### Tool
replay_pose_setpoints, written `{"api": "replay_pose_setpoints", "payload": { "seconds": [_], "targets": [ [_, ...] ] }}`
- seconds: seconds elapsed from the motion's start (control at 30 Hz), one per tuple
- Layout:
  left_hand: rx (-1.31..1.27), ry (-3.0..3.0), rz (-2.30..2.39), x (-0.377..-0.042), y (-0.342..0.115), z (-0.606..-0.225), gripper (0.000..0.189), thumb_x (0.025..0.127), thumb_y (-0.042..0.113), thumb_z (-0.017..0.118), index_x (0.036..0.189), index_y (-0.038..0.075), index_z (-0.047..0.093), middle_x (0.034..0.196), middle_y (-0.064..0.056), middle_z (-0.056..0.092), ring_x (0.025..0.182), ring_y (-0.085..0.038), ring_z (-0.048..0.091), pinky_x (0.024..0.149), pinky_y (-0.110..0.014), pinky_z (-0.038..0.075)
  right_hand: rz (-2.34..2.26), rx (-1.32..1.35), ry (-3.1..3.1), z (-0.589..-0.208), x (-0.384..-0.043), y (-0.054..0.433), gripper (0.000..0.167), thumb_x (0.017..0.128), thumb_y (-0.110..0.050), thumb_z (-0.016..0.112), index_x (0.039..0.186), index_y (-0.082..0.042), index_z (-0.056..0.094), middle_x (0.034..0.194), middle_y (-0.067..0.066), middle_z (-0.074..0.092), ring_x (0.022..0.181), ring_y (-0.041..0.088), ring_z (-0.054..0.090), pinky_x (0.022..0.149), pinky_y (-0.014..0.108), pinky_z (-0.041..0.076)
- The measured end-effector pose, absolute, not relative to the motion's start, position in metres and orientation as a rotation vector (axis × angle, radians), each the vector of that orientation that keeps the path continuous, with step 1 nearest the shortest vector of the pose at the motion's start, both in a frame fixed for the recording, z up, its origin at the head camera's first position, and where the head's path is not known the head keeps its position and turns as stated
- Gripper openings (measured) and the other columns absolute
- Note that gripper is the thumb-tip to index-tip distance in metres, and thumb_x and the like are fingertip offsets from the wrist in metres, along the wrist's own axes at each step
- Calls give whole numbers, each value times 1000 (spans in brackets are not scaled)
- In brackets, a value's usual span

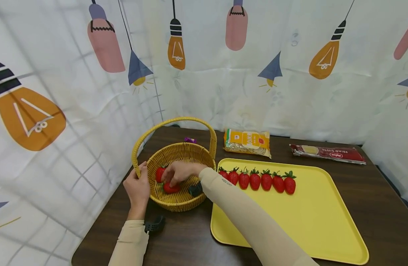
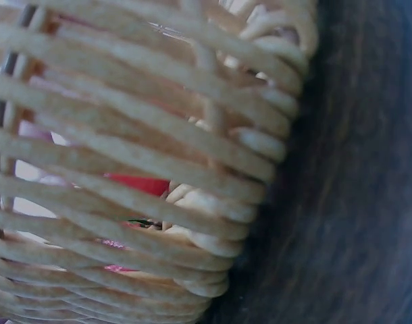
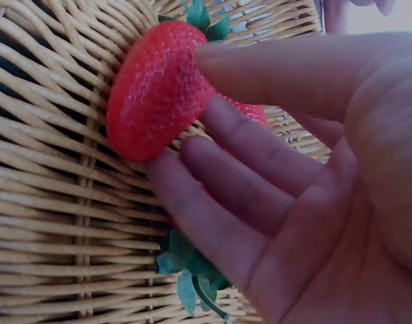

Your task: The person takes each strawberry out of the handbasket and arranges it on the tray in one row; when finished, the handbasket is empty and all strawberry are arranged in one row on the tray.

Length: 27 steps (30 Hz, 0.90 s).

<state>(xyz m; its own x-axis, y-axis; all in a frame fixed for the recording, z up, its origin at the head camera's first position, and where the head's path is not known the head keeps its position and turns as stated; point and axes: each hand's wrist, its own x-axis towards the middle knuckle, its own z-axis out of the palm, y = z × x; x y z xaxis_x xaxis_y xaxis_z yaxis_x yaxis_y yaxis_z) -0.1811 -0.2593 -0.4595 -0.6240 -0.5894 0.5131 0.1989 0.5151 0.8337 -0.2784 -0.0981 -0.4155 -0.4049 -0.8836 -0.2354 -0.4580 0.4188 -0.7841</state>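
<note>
A woven yellow basket with a tall handle stands on the left of the table. At its left side, my left hand grips the basket where the handle meets the rim. My right hand reaches down inside and pinches a red strawberry between thumb and fingertips, low against the weave. Another strawberry lies beside it near the basket's left wall. Green leaves of a strawberry show under my fingers in the right wrist view. Basket weave fills most of the left wrist view, and the left hand is out of sight there.
To the right lies a yellow tray bearing a row of several strawberries along its far side. Behind it are a yellow food packet and a long red packet. A small purple wrapper sits behind the basket.
</note>
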Motion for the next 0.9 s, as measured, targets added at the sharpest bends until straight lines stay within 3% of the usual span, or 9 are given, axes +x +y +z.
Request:
{"api": "replay_pose_setpoints", "payload": {
  "seconds": [0.2,0.4,0.6,0.73,0.9],
  "targets": [
    [325,-1919,-1198,-181,-259,-458,25,97,17,58,109,3,75,104,-12,73,60,4,47,56,-16,35,-772,-1164,1955,-418,-277,-98,36,86,-3,71,122,-7,68,115,-1,69,103,6,61,89,21,48],
    [331,-1906,-1199,-181,-258,-458,24,96,14,58,109,2,75,104,-11,74,61,4,50,57,-15,36,-788,-1068,1809,-418,-274,-95,38,85,2,70,121,-8,69,113,-2,68,98,8,63,82,25,53],
    [311,-1898,-1181,-180,-258,-460,24,96,13,59,109,2,75,101,-14,74,48,-1,36,50,-19,30,-723,-1063,1692,-416,-271,-95,40,83,1,72,121,-10,69,111,-4,67,93,11,60,82,26,53],
    [308,-1891,-1174,-180,-258,-460,23,95,12,59,109,2,75,101,-14,74,57,5,47,54,-15,35,-670,-1065,1612,-416,-270,-97,42,83,0,73,122,-13,69,112,-5,66,97,11,59,84,28,53],
    [313,-1884,-1175,-181,-258,-460,23,96,13,59,109,1,75,101,-14,74,75,12,56,63,-11,40,-658,-994,1569,-414,-264,-99,41,83,2,72,122,-12,67,101,4,65,85,18,64,80,33,56]
  ]
}}
